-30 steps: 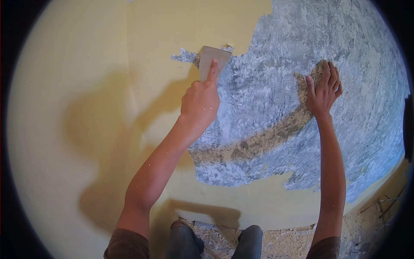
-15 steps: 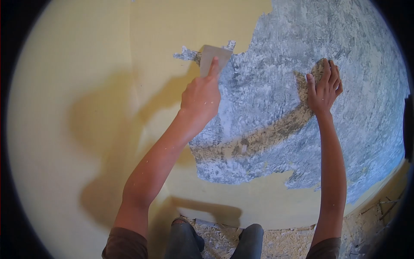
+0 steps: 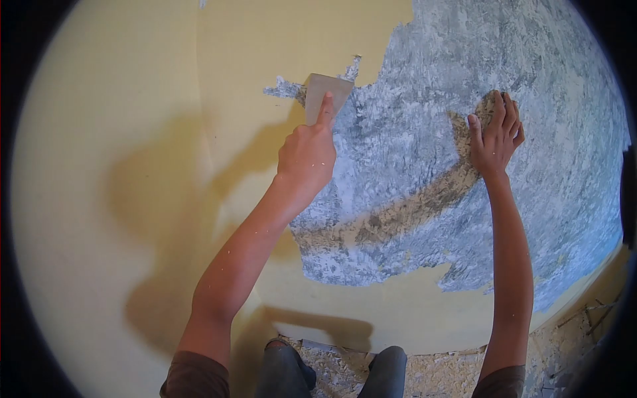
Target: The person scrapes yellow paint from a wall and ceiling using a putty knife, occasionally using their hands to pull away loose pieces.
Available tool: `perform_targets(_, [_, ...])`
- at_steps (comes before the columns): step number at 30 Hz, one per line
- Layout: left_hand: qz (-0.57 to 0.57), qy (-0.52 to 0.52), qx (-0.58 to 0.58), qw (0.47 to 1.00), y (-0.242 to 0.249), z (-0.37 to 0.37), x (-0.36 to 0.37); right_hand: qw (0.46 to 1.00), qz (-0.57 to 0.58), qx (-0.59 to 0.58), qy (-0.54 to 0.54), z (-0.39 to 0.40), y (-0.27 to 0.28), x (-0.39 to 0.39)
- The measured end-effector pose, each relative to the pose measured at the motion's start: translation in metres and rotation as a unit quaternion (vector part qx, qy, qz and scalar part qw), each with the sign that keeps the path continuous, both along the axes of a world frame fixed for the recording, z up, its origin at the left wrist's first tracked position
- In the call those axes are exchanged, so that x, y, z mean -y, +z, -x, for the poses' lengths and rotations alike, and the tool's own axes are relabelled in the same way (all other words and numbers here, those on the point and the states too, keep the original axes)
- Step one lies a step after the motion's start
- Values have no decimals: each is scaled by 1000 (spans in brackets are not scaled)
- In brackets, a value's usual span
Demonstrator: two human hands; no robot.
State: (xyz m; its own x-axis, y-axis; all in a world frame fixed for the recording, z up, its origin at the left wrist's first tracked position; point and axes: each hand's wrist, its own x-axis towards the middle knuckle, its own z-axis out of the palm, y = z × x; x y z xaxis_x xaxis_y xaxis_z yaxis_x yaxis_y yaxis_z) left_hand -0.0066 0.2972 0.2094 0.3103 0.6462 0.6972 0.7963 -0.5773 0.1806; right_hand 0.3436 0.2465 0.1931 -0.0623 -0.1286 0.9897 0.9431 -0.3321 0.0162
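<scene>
My left hand (image 3: 306, 154) is closed around a scraper (image 3: 327, 89), with the index finger stretched along its broad flat blade. The blade lies against the wall where yellow paint (image 3: 285, 40) meets a bare grey patch (image 3: 405, 132). Narrow jagged grey strips show just left of the blade and above its right corner. The scraper's handle is hidden inside my fist. Further right, my right hand (image 3: 496, 139) rests on the grey patch, fingers spread and holding nothing. Small pale flecks dot my left hand and forearm.
A wall corner (image 3: 199, 86) runs down the left side, with yellow wall beyond it. Below, my knees (image 3: 388, 365) are close to the wall. Pale flakes (image 3: 438, 375) litter the floor, and thin sticks (image 3: 597, 315) lie at the lower right.
The view has shifted slightly. Relative to the wall, the scraper and my left hand stay at nearly the same spot, and my right hand remains in place on the grey patch.
</scene>
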Motion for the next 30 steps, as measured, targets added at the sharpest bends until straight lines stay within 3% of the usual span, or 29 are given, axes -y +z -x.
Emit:
perform_targets(2, [28,4,-13,1000,8,-3,-3,1000,-4,4,-1,-1,3,0])
perform_targets(4, [-84,-26,33,996,26,-14,-18,1000,5,0,0,-1,2,0])
perform_targets(9, [-121,-30,35,992,66,-23,-21,1000,3,0,1,-1,3,0])
perform_targets(14, [-111,-5,-5,994,23,-7,-9,1000,1,-2,11,0,0,0])
perform_targets(19, [22,28,-69,997,-5,5,14,1000,1,-2,4,-1,1,0])
perform_targets(22, [-12,23,-46,999,-27,4,4,1000,-1,-4,8,0,1,0])
perform_targets(30, [-132,-19,2,991,27,-24,-14,1000,3,-2,11,-2,2,0])
